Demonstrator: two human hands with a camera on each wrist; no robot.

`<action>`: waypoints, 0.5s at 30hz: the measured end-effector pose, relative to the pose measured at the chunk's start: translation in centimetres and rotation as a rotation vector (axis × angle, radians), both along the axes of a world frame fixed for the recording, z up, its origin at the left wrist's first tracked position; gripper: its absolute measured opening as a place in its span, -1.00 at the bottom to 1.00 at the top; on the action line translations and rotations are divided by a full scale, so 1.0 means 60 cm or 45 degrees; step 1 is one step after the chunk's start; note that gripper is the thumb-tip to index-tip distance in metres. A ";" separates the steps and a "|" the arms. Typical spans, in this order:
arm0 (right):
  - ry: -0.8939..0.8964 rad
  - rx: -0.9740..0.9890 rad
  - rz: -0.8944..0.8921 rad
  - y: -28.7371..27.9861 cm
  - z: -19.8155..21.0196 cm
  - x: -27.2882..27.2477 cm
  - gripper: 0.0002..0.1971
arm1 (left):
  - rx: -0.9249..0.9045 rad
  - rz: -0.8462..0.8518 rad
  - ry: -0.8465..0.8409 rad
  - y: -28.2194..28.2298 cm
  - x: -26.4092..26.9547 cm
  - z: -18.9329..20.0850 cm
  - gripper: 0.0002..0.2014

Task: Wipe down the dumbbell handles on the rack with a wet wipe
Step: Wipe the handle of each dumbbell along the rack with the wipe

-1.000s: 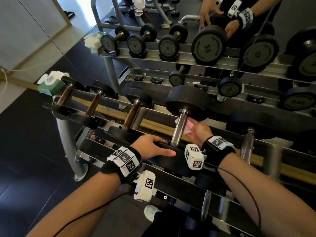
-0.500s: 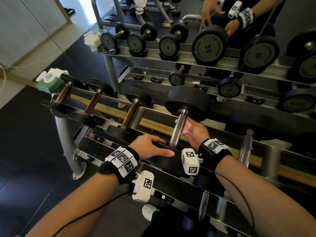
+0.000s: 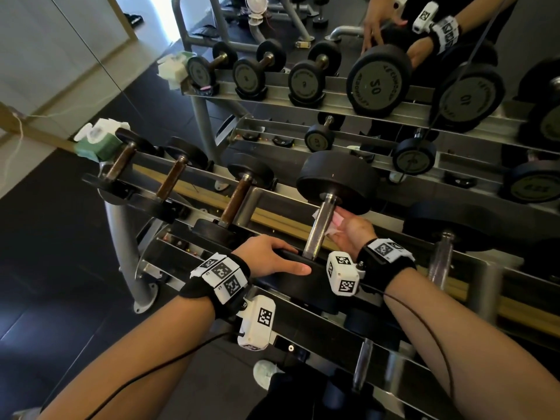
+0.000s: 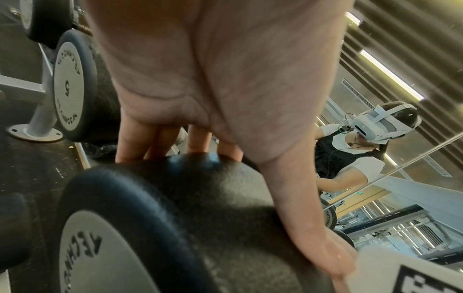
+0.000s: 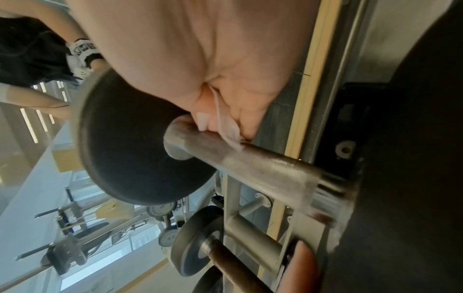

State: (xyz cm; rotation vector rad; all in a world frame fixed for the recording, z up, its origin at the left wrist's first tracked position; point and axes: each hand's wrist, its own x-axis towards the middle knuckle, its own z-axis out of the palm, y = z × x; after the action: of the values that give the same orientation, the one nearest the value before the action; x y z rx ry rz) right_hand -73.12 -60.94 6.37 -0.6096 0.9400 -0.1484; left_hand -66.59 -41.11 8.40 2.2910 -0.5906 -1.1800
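A black dumbbell lies on the top tier of the rack [image 3: 472,268], its steel handle [image 3: 319,228] running away from me. In the right wrist view the handle [image 5: 263,164] meets the far head [image 5: 125,148]. My right hand [image 3: 345,227] pinches a white wet wipe [image 3: 330,222] against the handle's right side, close to the far head [image 3: 336,180]. The wipe [image 5: 229,128] hangs folded between thumb and fingers. My left hand [image 3: 281,259] grips the near head [image 3: 303,286]. Its fingers [image 4: 160,138] curl over that head's [image 4: 175,218] top and its thumb runs along the side.
Three smaller dumbbells with brown handles [image 3: 236,198] lie to the left on the same tier. A green and white wipe pack [image 3: 97,140] sits at the rack's left end. Another steel-handled dumbbell [image 3: 439,259] lies to the right. A wall mirror [image 3: 375,77] behind repeats the rack.
My right hand with the wipe has shifted only slightly on the handle, staying near the far head. The left hand has kept its hold on the near head.
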 end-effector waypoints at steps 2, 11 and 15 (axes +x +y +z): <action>-0.012 -0.056 0.072 0.008 -0.008 -0.003 -0.43 | 0.005 0.009 0.002 0.000 -0.001 0.002 -0.39; 0.165 -0.364 0.506 0.013 -0.003 -0.078 -0.62 | 0.003 -0.001 -0.002 -0.002 0.002 0.001 -0.47; 0.138 -0.186 0.446 -0.021 0.017 -0.071 -0.64 | 0.024 -0.012 0.022 -0.003 0.003 0.004 -0.46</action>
State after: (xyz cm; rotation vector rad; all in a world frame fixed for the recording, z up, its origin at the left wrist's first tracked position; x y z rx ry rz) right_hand -77.36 -62.20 7.42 -0.9148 0.9172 0.1321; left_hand -66.44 -41.31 8.66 2.2935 -0.5866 -1.2133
